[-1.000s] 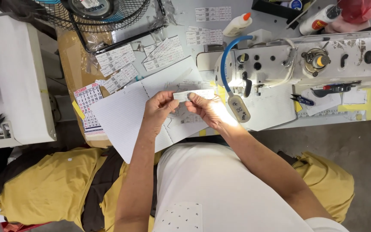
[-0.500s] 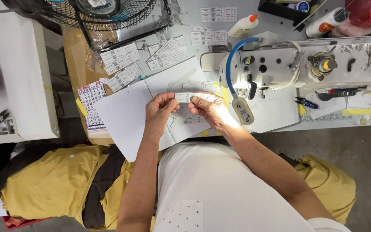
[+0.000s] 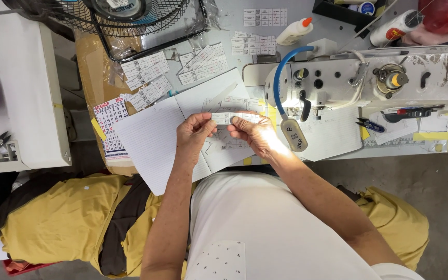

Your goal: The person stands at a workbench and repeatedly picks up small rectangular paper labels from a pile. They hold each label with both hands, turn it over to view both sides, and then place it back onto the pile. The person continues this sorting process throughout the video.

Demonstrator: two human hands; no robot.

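A narrow paper strip (image 3: 230,117) is pinched at its ends between the left hand (image 3: 195,133) and the right hand (image 3: 253,134), fingers closed on it, above a lined sheet (image 3: 156,140) on the grey table (image 3: 224,31). A white sewing machine (image 3: 369,78) is seen at the right, a wire fan (image 3: 130,21) at far left. Yellow cloth (image 3: 58,218) is heaped near left on the concrete floor (image 3: 431,181).
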